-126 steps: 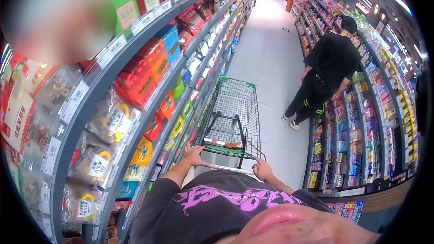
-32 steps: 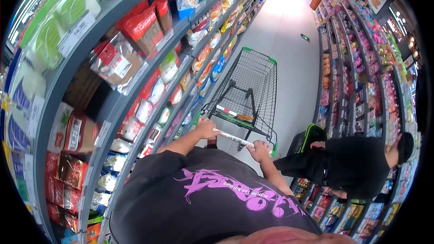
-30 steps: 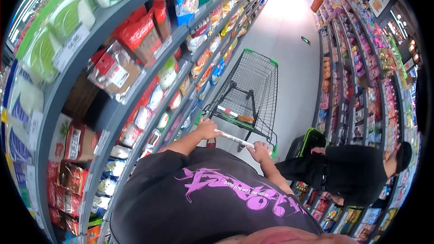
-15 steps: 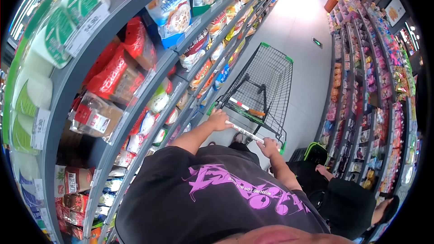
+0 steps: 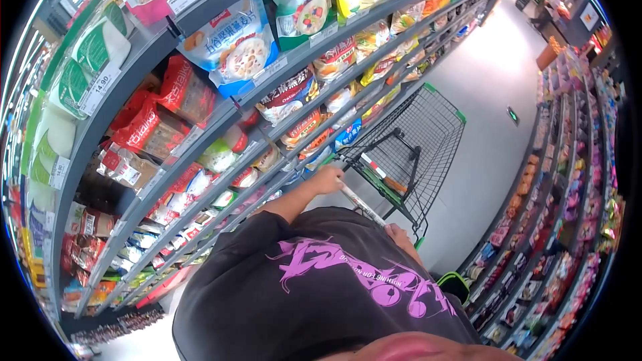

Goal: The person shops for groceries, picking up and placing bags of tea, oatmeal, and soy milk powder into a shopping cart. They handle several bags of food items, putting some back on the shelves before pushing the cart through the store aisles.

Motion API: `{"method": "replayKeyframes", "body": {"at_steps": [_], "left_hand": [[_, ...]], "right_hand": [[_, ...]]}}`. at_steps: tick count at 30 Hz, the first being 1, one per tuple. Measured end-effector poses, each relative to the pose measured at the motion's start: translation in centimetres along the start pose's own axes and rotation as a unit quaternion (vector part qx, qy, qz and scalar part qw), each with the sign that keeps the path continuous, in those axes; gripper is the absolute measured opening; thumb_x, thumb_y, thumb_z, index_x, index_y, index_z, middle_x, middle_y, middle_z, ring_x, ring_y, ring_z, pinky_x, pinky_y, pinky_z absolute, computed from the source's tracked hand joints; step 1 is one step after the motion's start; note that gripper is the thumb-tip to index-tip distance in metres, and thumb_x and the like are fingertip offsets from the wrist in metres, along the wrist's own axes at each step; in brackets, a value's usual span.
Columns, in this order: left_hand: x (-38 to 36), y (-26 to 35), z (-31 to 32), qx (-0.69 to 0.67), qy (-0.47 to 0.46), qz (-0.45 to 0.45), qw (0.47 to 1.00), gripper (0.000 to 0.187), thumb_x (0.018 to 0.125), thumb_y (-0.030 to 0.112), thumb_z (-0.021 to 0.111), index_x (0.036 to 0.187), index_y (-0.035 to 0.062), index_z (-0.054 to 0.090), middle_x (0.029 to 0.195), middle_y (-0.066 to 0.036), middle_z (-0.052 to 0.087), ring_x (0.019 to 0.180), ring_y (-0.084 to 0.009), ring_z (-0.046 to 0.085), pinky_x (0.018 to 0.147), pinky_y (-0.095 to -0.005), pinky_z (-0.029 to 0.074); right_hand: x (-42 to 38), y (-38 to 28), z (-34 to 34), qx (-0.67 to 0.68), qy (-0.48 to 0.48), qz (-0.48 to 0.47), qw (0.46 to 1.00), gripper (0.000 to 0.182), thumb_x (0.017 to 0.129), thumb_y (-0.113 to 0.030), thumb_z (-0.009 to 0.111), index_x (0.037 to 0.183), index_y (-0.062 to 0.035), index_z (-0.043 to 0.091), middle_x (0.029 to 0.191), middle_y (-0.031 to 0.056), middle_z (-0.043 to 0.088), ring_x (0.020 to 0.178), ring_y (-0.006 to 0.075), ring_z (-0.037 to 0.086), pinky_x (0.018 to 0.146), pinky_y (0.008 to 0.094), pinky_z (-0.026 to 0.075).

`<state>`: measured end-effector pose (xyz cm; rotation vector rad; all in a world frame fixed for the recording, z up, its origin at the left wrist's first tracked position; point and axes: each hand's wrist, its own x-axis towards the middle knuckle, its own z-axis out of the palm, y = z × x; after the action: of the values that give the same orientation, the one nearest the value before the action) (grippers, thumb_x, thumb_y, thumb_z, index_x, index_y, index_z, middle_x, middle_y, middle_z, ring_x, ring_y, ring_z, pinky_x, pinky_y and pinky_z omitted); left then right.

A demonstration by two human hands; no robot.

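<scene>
A wire shopping cart [image 5: 428, 154] with green corner pieces stands in front of me, angled toward the upper right. My left hand [image 5: 326, 179] is wrapped round the left end of its pale, printed handle bar [image 5: 362, 202]. Near the bar's other end, my right hand [image 5: 400, 235] is closed on it, partly hidden by my shirt. A red-and-white strip and a brownish piece show on the cart's near side, too small to identify.
On the left, close to the cart, a grey shelf [image 5: 231, 112] holds bagged foods, including a blue-and-white bag [image 5: 242, 50]. Snack-filled shelves [image 5: 535, 207] curve along the right. A green-lit sign [image 5: 512, 115] lies on the pale floor. A green-edged black object [image 5: 455, 287] sits beside me at lower right.
My view has swung left, showing more of the left shelves. The cart appears farther right and lower. The person at lower right has mostly left view. Both hands stay on the bar.
</scene>
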<state>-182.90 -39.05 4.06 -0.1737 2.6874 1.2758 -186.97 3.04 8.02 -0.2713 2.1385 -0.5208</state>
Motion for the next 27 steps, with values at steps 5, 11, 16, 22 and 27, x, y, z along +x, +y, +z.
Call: {"method": "replayKeyframes", "body": {"at_steps": [5, 11, 16, 22, 27], "left_hand": [[-0.2, 8.2, -10.9, 0.005, 0.618, -0.081, 0.782, 0.083, 0.071, 0.011, 0.094, 0.138, -0.0061, 0.050, 0.133, -0.025, 0.051, 0.131, -0.0434, 0.049, 0.116, -0.0524, 0.039], [-0.9, 4.7, -22.4, -0.006, 0.647, -0.131, 0.751, 0.081, 0.070, 0.029, 0.105, 0.126, -0.0132, 0.063, 0.120, -0.025, 0.070, 0.109, -0.0335, 0.069, 0.102, -0.0463, 0.053], [-0.8, 0.9, -24.4, -0.166, 0.604, -0.133, 0.768, 0.081, 0.069, 0.029, 0.105, 0.130, -0.0065, 0.065, 0.129, -0.019, 0.073, 0.113, -0.0300, 0.072, 0.102, -0.0405, 0.055], [-3.4, 5.0, -26.8, -0.239, 0.439, -0.201, 0.842, 0.068, 0.077, 0.027, 0.101, 0.130, -0.0029, 0.070, 0.132, -0.011, 0.075, 0.114, -0.0239, 0.071, 0.103, -0.0363, 0.055], [-3.7, 4.2, -27.7, -0.110, 0.368, -0.221, 0.897, 0.076, 0.081, 0.040, 0.098, 0.136, -0.0020, 0.068, 0.130, -0.018, 0.075, 0.116, -0.0280, 0.072, 0.103, -0.0395, 0.056]], "right_hand": [[-0.5, -1.4, -4.3, 0.002, -0.020, 0.017, 1.000, 0.066, 0.108, -0.071, 0.041, 0.138, -0.0176, 0.067, 0.132, 0.0220, 0.073, 0.136, 0.0491, 0.059, 0.118, 0.0638, 0.037], [2.0, 0.4, -5.7, 0.000, -0.009, 0.028, 1.000, 0.067, 0.107, -0.071, 0.042, 0.137, -0.0174, 0.068, 0.132, 0.0225, 0.073, 0.134, 0.0490, 0.060, 0.117, 0.0624, 0.039], [2.7, 0.6, -5.9, -0.007, 0.016, 0.050, 0.999, 0.068, 0.107, -0.072, 0.042, 0.137, -0.0173, 0.069, 0.131, 0.0228, 0.073, 0.132, 0.0489, 0.062, 0.116, 0.0613, 0.042], [3.4, 0.7, -5.7, -0.024, 0.049, 0.084, 0.995, 0.068, 0.107, -0.072, 0.043, 0.137, -0.0171, 0.069, 0.131, 0.0232, 0.073, 0.130, 0.0489, 0.064, 0.115, 0.0599, 0.044], [5.5, -1.1, -6.8, -0.150, 0.082, -0.018, 0.985, 0.054, 0.103, -0.058, 0.063, 0.134, -0.0159, 0.074, 0.122, 0.0232, 0.076, 0.123, 0.0440, 0.069, 0.107, 0.0536, 0.052]]}}
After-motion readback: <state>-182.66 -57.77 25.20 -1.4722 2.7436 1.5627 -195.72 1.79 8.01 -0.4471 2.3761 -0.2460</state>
